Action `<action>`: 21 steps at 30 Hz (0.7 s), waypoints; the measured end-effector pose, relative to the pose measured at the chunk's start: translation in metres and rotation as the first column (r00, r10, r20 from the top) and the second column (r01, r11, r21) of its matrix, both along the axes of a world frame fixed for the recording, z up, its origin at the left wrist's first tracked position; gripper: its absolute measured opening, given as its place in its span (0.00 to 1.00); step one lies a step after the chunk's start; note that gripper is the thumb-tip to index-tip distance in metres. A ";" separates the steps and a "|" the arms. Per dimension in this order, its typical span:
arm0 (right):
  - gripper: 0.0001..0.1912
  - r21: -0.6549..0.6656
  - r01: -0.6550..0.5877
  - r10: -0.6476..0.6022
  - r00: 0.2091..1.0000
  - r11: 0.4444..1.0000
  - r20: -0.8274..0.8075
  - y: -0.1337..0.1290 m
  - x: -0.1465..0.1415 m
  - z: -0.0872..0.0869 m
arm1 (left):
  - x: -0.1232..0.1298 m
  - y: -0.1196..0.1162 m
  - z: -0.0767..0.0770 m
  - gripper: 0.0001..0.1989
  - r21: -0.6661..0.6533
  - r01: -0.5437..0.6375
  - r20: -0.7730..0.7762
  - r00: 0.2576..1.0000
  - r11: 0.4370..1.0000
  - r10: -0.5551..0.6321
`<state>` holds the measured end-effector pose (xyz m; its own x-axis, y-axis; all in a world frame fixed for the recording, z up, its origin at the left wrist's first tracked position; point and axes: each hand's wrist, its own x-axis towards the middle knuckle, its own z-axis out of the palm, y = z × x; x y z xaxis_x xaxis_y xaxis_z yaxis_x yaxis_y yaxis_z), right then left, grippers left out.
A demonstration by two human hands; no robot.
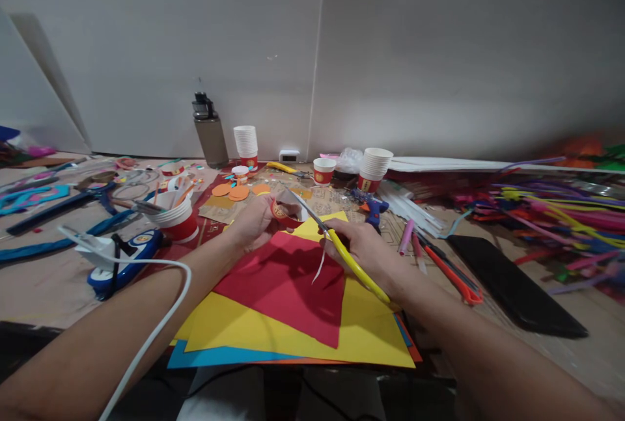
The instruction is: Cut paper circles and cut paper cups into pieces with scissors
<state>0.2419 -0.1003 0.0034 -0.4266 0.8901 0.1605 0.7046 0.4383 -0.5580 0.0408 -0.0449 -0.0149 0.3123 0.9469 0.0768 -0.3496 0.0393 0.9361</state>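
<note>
My left hand [257,220] grips a small red and white paper cup [287,215], its side turned toward the scissors. In my right hand [360,245] are yellow-handled scissors [349,257], their blades pointing up and left next to the cup. A thin white strip [319,267] dangles below my right hand. Under both hands lies a red sheet [297,291] on top of yellow paper [371,336], with a blue sheet [215,356] showing beneath. Whether the blades touch the cup I cannot tell.
Stacked paper cups [375,164] and a bottle [211,135] stand toward the back. A glue gun [375,208], a black phone [517,284] and orange-handled scissors [452,271] lie to the right. A power strip [124,265] with a white cable and a cup of tools [176,219] sit left.
</note>
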 end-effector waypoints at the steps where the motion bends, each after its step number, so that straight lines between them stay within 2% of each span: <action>1: 0.10 0.001 0.004 -0.004 1.000 1.000 0.000 0.000 0.000 -0.001 | 0.000 -0.001 0.001 0.09 0.006 0.007 -0.004 1.000 1.000 -0.007; 8: 0.11 0.000 0.033 -0.033 0.999 0.999 -0.001 0.000 0.000 -0.002 | -0.004 0.000 0.000 0.08 0.052 0.059 -0.033 0.998 0.997 -0.057; 14: 0.14 0.016 0.057 -0.058 0.998 0.998 0.031 -0.002 0.000 -0.001 | -0.003 0.005 -0.001 0.09 0.111 -0.132 0.005 0.991 0.985 0.133; 16: 0.14 0.023 0.047 -0.048 0.998 0.999 0.032 -0.003 -0.001 0.001 | -0.002 0.004 0.001 0.10 0.115 -0.158 -0.005 0.987 0.981 0.160; 21: 0.11 0.067 0.006 -0.006 1.000 0.998 0.007 -0.003 -0.002 0.000 | 0.000 0.000 0.001 0.10 0.084 -0.095 -0.038 0.994 0.992 0.099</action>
